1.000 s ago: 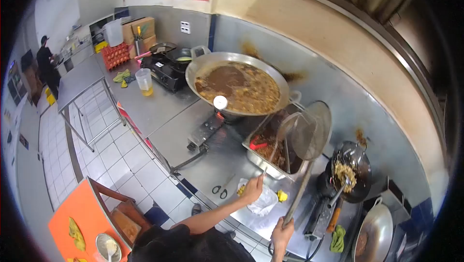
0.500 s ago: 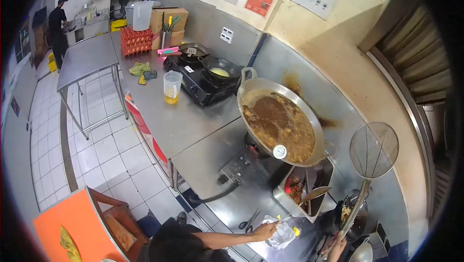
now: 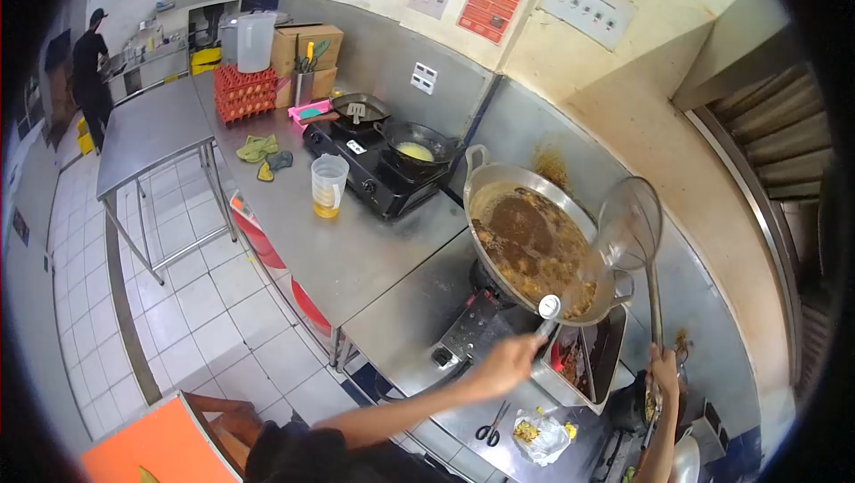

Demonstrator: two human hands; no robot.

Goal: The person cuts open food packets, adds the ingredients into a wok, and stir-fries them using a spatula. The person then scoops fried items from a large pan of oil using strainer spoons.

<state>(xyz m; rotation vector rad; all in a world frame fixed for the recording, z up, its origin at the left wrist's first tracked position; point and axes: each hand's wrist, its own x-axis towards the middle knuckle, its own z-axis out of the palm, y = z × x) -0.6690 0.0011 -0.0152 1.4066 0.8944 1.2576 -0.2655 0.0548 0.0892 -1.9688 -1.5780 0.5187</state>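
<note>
My right hand (image 3: 663,369) is closed around the long handle of a wire-mesh skimmer (image 3: 631,223), held upright at the wok's right side. My left hand (image 3: 508,365) grips a long-handled spatula (image 3: 545,330), whose far end is smeared by motion over the wok's near right side. Dark brown oil with frying pieces bubbles in the large wok (image 3: 481,182). A round dial thermometer (image 3: 549,307) sits at its near rim. Below the wok, a deep steel tray (image 3: 613,367) contains reddish-brown bits and a red-handled utensil.
Scissors (image 3: 492,425) and a plastic bag of yellowish food (image 3: 541,437) lie on the counter. Further left are a black stove (image 3: 383,185) with two pans, a measuring jug (image 3: 329,187), cloths (image 3: 258,148) and red egg trays (image 3: 245,96). A person (image 3: 91,78) stands far back.
My left hand has risen with the spatula from the bag and tray to the wok. My right hand has moved up, and the skimmer's head has swung left toward the wok.
</note>
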